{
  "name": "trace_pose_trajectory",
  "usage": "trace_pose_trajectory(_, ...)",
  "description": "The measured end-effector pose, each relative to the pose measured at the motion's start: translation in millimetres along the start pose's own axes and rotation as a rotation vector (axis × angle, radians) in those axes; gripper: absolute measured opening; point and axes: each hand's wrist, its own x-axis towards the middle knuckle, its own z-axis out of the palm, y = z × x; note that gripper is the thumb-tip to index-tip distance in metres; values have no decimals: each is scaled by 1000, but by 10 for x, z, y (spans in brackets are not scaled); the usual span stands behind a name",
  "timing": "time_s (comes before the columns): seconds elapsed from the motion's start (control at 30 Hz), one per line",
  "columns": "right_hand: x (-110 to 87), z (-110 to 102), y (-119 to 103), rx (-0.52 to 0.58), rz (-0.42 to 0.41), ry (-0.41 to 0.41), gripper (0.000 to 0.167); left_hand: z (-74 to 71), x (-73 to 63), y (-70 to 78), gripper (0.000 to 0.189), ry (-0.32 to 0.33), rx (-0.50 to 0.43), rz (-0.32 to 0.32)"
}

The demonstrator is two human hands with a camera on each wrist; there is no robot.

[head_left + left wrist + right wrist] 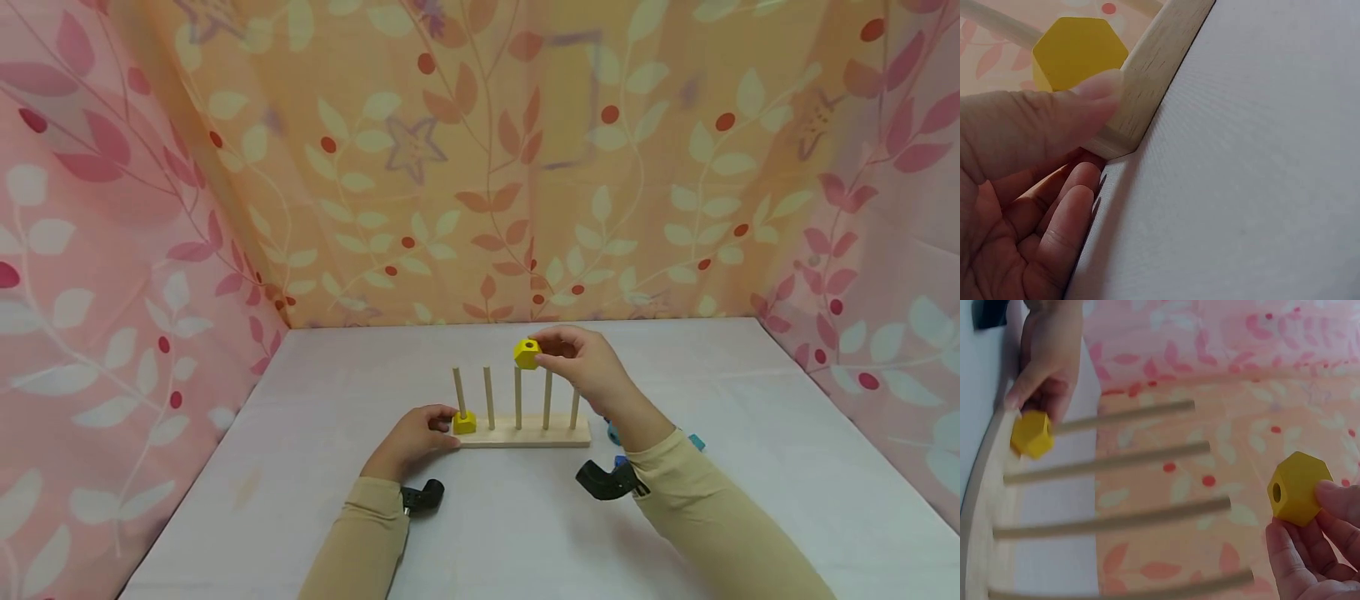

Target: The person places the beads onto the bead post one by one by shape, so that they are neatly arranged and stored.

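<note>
My right hand pinches a yellow hexagonal bead with a hole, held up near the top of the middle peg. In the right wrist view this bead sits between thumb and fingers, apart from the pegs. A wooden peg stand with several upright pegs rests on the table. Another yellow hexagonal bead is on its leftmost peg, down at the base. My left hand grips the stand's left end; the left wrist view shows the thumb on the base beside the bead.
Blue pieces lie on the white table to the right of the stand, partly hidden by my right forearm. Patterned cloth stands behind the table and along both sides. Each wrist wears a black camera mount.
</note>
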Motion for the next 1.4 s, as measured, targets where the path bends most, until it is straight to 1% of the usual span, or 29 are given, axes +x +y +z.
trace_pose_trajectory(0.1,63,174,-26,44,-28,-18,29,-5,1,2,51,4,0,-4)
trace_pose_trajectory(0.3,170,481,-51,40,-34,-29,25,-10,-5,9,53,-3,-4,-15)
trace_pose_trajectory(0.43,231,646,-54,66,-43,-47,25,-6,0,8,52,-7,-7,-12)
trace_pose_trajectory(0.5,255,714,-54,75,-46,-52,25,-2,7,6,52,-8,-14,-20)
trace_pose_trajectory(0.6,288,802,-52,84,-43,-45,24,3,14,-5,53,-8,-24,-28)
trace_pose_trajectory(0.67,304,847,-47,82,-47,-32,24,7,18,-12,53,-4,-36,-39)
trace_pose_trajectory(0.83,341,917,-13,41,-60,3,21,7,30,-24,53,1,-24,-39)
trace_pose_trajectory(0.87,326,918,-51,38,-55,2,21,5,31,-21,53,1,-22,-41)
trace_pose_trajectory(1.07,343,958,1,29,-3,16,21,-10,22,-21,51,0,5,-30)
trace_pose_trajectory(1.13,364,978,54,21,3,24,21,-8,21,-28,51,-2,14,-19)
trace_pose_trajectory(1.4,345,1054,153,-12,36,30,21,5,41,-26,53,-1,-22,-38)
